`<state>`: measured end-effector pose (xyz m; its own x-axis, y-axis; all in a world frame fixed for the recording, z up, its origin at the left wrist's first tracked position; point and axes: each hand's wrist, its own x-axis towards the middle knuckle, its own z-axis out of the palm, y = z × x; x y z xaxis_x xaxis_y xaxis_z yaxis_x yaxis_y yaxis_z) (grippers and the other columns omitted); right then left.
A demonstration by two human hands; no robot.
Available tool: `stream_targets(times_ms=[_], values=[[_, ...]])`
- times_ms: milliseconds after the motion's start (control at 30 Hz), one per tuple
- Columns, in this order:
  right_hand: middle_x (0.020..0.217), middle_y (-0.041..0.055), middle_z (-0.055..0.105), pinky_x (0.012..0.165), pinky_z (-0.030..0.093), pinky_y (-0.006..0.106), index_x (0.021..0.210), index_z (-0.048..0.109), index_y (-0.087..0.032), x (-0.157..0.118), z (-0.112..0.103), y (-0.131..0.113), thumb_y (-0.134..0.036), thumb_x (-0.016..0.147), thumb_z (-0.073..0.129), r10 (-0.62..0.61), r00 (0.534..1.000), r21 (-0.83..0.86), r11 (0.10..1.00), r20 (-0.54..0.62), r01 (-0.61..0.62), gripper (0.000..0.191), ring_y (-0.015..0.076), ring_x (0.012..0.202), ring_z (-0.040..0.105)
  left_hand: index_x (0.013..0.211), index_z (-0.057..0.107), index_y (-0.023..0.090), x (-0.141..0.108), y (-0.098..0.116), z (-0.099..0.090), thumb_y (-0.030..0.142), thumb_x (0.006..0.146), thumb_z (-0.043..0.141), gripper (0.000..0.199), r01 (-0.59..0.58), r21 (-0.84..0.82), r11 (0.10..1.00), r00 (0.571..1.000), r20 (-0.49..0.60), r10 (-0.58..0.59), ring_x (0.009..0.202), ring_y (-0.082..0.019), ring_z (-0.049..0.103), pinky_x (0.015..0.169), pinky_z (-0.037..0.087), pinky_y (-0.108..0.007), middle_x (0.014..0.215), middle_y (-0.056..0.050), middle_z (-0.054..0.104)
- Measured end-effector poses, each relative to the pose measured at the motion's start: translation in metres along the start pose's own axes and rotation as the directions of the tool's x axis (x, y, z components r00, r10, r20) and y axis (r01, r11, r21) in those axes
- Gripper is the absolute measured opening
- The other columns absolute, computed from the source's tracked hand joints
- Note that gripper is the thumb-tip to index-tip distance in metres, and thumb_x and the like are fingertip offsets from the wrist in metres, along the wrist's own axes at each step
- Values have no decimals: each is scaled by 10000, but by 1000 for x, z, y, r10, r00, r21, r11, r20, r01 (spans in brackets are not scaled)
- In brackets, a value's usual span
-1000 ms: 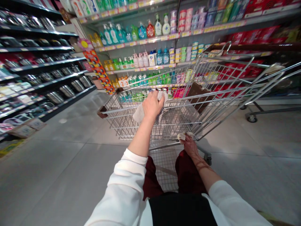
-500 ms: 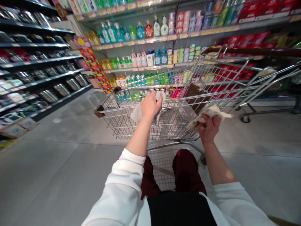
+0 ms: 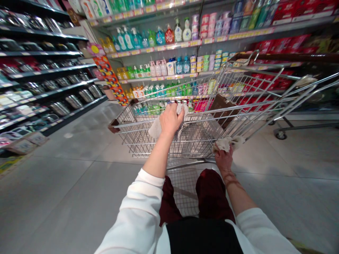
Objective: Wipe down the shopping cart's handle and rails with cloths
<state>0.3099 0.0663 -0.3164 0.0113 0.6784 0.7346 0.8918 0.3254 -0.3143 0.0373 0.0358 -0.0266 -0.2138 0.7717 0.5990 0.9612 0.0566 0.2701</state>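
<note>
A metal shopping cart (image 3: 148, 138) stands sideways in front of me, its wire basket with a brown panel (image 3: 224, 110) near the handle end. On the near top rail, my left hand (image 3: 169, 119) is closed around a light grey cloth (image 3: 155, 129), part of which hangs against the side of the basket. Lower and to the right, my right hand (image 3: 224, 157) grips a cream-coloured cloth (image 3: 230, 143) and presses it to the basket's lower corner by the handle end. The fingertips of that hand are partly hidden by the cloth.
Shelves (image 3: 182, 45) of pump bottles and tubs run behind the cart. Steel pots fill a rack (image 3: 50, 95) on the left. A second cart's caster (image 3: 280, 134) shows at right. Grey tiled floor (image 3: 71, 197) surrounds my legs.
My right hand has moved down and slightly left with its cloth, from higher on the basket side to the lower corner. The left hand keeps its place on the rail.
</note>
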Motion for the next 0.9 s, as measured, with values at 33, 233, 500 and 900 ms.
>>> stream_targets(times_ms=[33,233,500,900], values=[[1186,159,661,1113,456,528,949,772,-180,-2,0,1,-158,845,546,2,1000,2,1000,15,-2,249,330,1358,453,1123,656,220,0,0,0,526,1053,385,415,-2,-2,1000,1000,-3,2,1047,-265,683,818,490,-336,1156,-115,692],[1204,126,663,1011,503,391,929,799,-228,-34,3,-4,-104,839,537,-32,937,71,997,348,8,303,282,1246,495,1123,655,226,0,0,1,541,1050,382,423,10,-9,1000,1000,-10,-10,1043,-263,678,819,489,-333,1149,-117,691],[1107,78,689,951,484,306,926,814,-251,-37,7,-24,-83,762,563,-32,910,139,990,414,-28,344,234,1141,541,1126,655,228,0,2,-1,527,1050,395,403,15,15,1000,1000,7,-15,1047,-247,668,831,494,-325,1164,-109,693],[1249,175,642,1097,438,497,1212,738,-141,79,-73,-2,-262,883,575,139,960,149,983,-242,-104,387,324,1226,527,1134,651,236,-2,0,1,541,1052,369,424,15,-18,1000,1000,-15,-16,1059,-253,670,830,492,-334,1169,-107,687]])
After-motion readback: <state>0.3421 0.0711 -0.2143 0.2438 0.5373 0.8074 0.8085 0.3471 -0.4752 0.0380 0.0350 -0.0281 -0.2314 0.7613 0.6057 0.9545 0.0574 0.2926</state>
